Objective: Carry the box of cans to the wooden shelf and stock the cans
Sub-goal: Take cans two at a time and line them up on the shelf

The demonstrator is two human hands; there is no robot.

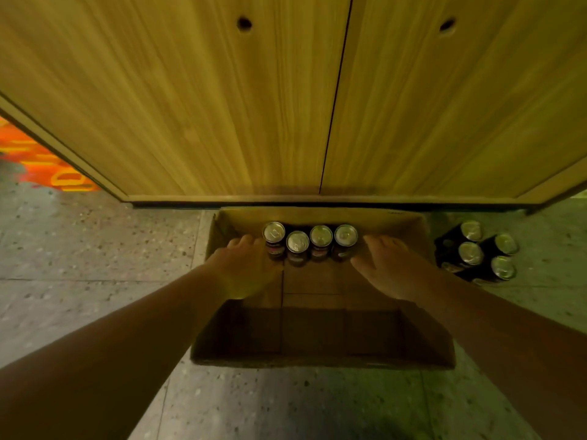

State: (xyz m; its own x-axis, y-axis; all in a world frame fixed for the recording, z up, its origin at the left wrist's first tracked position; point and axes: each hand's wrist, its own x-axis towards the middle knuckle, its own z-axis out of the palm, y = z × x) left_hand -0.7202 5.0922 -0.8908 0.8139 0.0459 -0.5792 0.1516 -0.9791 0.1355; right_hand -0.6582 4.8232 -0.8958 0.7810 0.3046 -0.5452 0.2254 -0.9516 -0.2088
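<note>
Cardboard box (pixel 317 360) is seen open on the speckled floor (pixel 95 242), its far wall set just below the front edge of the wooden shelf (pixel 222 106). Four dark cans (pixel 309 244) with silver tops are stood upright in a row against the far wall of the box, while the rest of the box floor is left bare. Both bare arms are reached down into the box. The left hand (pixel 244 268) is held with fingers spread loosely, placed just beside the leftmost can, though actual contact cannot be told. The right hand (pixel 390 268) is likewise held loose and flat, placed close to the rightmost can, with nothing grasped. A second cluster of dark cans (pixel 479 252) is seen on the floor outside the box, to its right. An orange patterned surface (pixel 35 157) is glimpsed at the left edge.
</note>
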